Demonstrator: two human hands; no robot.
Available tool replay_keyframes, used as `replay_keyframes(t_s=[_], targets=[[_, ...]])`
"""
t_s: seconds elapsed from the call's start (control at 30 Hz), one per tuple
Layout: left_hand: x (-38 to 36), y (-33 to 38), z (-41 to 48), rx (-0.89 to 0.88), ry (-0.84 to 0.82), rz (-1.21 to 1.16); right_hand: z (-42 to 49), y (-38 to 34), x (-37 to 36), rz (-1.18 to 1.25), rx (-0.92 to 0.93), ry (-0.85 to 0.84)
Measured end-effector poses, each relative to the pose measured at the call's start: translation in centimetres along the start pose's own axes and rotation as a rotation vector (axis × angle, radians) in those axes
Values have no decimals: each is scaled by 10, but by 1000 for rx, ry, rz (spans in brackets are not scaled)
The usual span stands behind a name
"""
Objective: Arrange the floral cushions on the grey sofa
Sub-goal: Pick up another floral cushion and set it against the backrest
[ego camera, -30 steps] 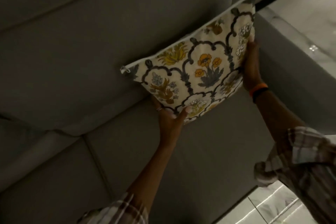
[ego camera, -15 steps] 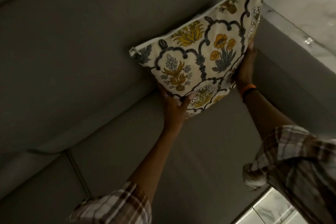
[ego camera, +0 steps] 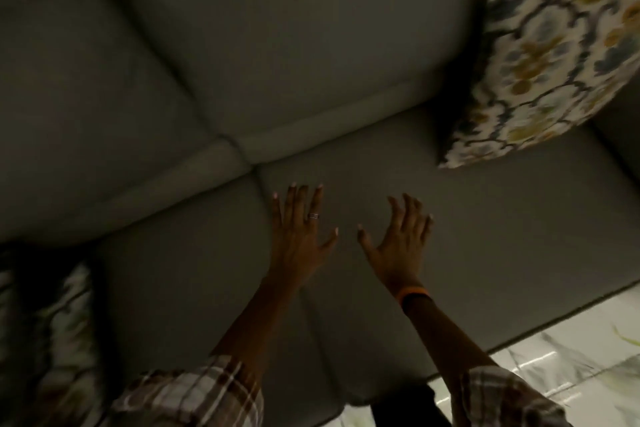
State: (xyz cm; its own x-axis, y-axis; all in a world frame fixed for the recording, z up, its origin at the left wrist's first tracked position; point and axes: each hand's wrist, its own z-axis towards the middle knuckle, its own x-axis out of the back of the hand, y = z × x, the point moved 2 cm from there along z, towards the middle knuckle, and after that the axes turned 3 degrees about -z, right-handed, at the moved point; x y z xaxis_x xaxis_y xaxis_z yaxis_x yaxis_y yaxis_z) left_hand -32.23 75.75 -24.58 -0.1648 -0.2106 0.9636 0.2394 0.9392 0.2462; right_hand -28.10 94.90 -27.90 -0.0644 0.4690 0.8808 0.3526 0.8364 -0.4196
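There is one view only, from a wide-angle camera worn on the person's head, looking forward and steeply down over both outstretched arms onto the grey sofa [ego camera: 346, 45]. It sits close: seat and backrest fill nearly the whole frame, tilted so the seams run diagonally. The left hand [ego camera: 299, 230] and right hand [ego camera: 398, 246] lie near centre; a floral cushion [ego camera: 547, 66] is cut by the upper right edge, and pale floor [ego camera: 554, 367] shows at lower right
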Motion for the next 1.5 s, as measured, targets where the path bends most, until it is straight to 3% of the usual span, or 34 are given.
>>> replay_keyframes(t_s=[0.07, 0.17, 0.3, 0.4, 0.57, 0.67, 0.73, 0.83, 0.97, 1.1, 1.2, 1.5], targets=[[26, -64, -48, 58, -6, 17, -42, -72, -29, -60, 184, -40], [67, -154, -117, 158, -7, -6, -96, -179, -63, -52, 304, -36], [131, -287, -216, 341, 105, -23, -174, -321, -113, 105, 307, -136], [162, -380, -289, 523, 145, -39, -229, -414, -146, 362, 235, -341], [175, -503, -385, 922, 289, -356, -303, -497, -201, 674, 141, -632], [168, -550, -422, 1176, 348, -472, -323, -504, -224, 714, 23, -685], [161, -565, -442, 1323, 385, -684, -328, -498, -229, 704, -20, -695], [158, -565, -455, 1356, 401, -893, -323, -487, -225, 658, 6, -736], [183, -532, -433, 1309, 526, -822, -309, -477, -199, 833, 94, -701], [202, -461, -385, 1184, 609, -806, -279, -433, -150, 913, 49, -520], [186, -395, -333, 1059, 652, -954, -233, -380, -102, 934, 13, -421], [116, -196, -162, 659, 527, -1255, -58, -217, 32, 889, 9, -180]])
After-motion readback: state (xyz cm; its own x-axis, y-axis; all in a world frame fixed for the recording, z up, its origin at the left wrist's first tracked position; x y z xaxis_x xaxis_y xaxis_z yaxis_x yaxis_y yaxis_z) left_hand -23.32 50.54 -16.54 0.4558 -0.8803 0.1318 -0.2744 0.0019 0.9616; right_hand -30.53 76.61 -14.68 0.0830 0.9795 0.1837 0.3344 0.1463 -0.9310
